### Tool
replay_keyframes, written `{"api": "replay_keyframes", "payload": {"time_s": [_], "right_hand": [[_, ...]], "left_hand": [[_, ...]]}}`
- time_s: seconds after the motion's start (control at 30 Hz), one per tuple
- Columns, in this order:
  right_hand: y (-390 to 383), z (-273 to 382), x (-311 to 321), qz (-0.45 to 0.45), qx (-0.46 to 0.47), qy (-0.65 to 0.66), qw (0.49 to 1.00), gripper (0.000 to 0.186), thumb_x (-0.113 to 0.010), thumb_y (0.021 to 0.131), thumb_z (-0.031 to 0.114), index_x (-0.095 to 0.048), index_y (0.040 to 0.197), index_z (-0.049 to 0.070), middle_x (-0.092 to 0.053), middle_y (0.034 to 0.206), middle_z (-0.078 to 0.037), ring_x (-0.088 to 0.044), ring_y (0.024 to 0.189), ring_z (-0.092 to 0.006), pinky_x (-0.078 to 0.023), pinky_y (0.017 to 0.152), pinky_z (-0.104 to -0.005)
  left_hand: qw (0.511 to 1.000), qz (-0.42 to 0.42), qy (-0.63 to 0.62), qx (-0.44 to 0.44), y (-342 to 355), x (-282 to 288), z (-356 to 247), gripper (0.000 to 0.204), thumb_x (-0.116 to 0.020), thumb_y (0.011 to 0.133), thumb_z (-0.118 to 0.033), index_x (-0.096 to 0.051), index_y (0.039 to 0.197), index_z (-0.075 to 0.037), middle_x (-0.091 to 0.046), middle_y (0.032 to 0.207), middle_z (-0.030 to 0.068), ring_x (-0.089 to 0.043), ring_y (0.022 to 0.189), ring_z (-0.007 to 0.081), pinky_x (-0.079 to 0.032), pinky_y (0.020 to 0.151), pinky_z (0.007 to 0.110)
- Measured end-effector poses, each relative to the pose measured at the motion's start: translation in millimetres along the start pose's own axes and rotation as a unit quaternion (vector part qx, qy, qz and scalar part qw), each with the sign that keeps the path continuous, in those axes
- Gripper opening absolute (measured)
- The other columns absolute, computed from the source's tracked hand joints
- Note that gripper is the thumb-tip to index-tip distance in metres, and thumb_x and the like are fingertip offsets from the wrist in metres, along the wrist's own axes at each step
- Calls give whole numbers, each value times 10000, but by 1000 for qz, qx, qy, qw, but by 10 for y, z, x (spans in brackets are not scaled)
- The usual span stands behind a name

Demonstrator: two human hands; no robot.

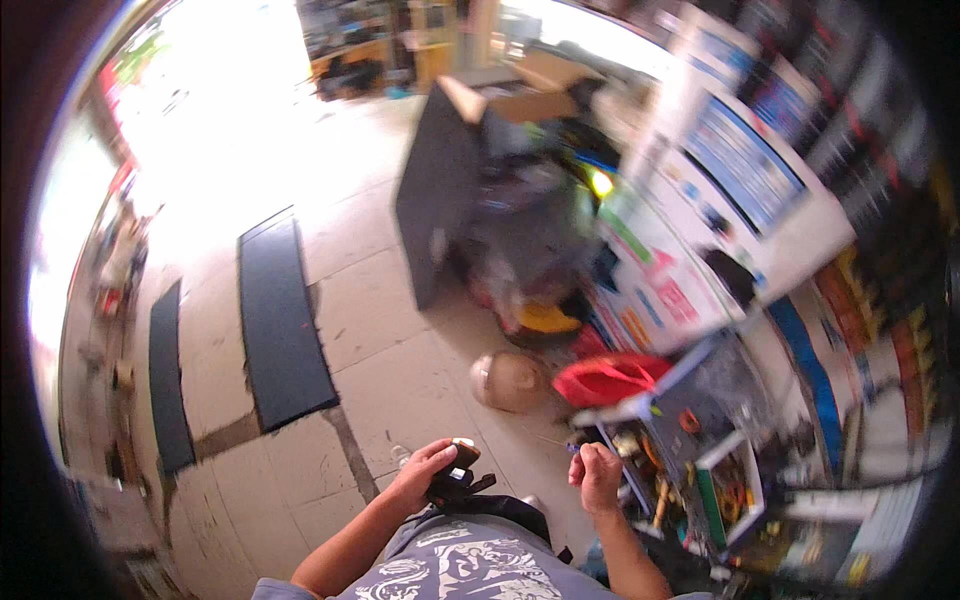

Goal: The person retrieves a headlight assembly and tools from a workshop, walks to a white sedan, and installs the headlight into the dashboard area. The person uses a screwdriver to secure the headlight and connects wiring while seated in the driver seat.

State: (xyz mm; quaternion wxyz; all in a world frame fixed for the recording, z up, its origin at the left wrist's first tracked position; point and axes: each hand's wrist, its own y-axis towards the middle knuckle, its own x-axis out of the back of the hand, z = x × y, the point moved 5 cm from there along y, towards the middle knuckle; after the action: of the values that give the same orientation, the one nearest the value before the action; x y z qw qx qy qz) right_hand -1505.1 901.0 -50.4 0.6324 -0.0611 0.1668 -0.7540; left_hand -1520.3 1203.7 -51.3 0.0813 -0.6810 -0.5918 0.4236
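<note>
My left hand (430,472) is closed around a small dark handheld object (464,458) with a brownish face, held in front of my waist. Just below it are black parts (455,487) with a pale patch; whether they belong to it I cannot tell. Off to the right, my right hand (597,477) is curled into a fist. From its finger side a thin rod-like tool (552,441) with a bluish end at the fingers points left. The hands are apart, and the right one is close to a bin of tools (650,470).
A tan rounded object (511,381) sits on the tiled floor (380,375) ahead. Beyond it stands a dark box (440,190) heaped with bags. A red bag (610,379) and white cartons (670,260) crowd the right. Two dark mats (284,330) (170,380) lie left.
</note>
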Motion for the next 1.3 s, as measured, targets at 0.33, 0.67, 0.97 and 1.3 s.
{"api": "replay_keyframes", "payload": {"time_s": [0.33, 0.67, 0.97, 1.3], "right_hand": [[986, 118, -4265, 295, 63, -153, 941, 208, -616, 991, 190, -600, 857, 33, -611, 658, -27, -539, 534, -75, -444, 495, -243], [2068, -162, -7880, 478, 293, -278, 780, 129, -674, 862, 124, -658, 821, 2, -635, 670, -112, -617, 573, -207, -490, 552, -326], [3439, 293, -11732, 712, 263, -415, 501, 183, -671, 860, 155, -658, 1011, 52, -695, 899, -195, -662, 881, -424, -524, 770, -496], [6900, -1251, -15242, 588, 221, -501, 596, 200, -523, 973, 185, -664, 955, 43, -667, 816, -234, -644, 779, -425, -507, 705, -501]], "left_hand": [[981, -105, -114, -114, -669, 2925, -1774, 325, -577, 1033, -403, -615, 1017, -80, -640, 860, -5, -615, 735, 79, -506, 631, 248], [975, -150, -58, -156, -46, 5404, -3644, 347, -462, 1095, -339, -618, 1021, -39, -689, 913, 6, -591, 788, 65, -486, 736, 246], [906, -279, 203, -243, 316, 7375, -6543, 374, -459, 1087, -323, -633, 987, -6, -622, 818, 68, -555, 789, 144, -474, 758, 317], [783, -365, -393, -316, 1076, 10828, -8025, 449, -468, 1067, -450, -659, 1024, -45, -719, 916, 144, -698, 778, 252, -567, 743, 370]]}}
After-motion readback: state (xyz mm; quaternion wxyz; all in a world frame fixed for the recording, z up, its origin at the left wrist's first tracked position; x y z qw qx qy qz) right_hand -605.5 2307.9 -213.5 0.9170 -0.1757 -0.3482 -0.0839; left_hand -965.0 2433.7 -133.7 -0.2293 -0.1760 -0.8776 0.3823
